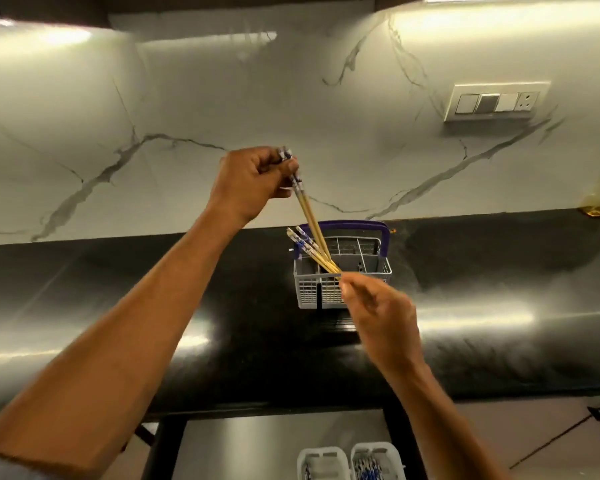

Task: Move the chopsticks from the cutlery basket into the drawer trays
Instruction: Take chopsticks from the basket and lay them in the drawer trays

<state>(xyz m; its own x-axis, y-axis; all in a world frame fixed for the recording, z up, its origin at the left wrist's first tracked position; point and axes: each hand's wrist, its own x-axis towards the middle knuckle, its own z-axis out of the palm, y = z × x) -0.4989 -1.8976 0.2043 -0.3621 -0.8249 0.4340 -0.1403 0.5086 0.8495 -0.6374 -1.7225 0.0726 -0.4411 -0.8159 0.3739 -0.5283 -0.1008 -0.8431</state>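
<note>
Mid-frame, the left hand (253,181) grips lifted chopsticks (307,211) by their patterned tops — likely clearing the cutlery basket (342,282); the right hand (378,313) pinches their tips, steadying.

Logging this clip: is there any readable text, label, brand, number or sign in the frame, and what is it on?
None can be read.
Switch plate on the marble wall: no lettering shows.
Cutlery basket: no label or brand visible.
Chopsticks held by the left hand: blue and white pattern at the top end, no words.
Drawer trays: no visible markings; the contents are too small to tell.
</note>
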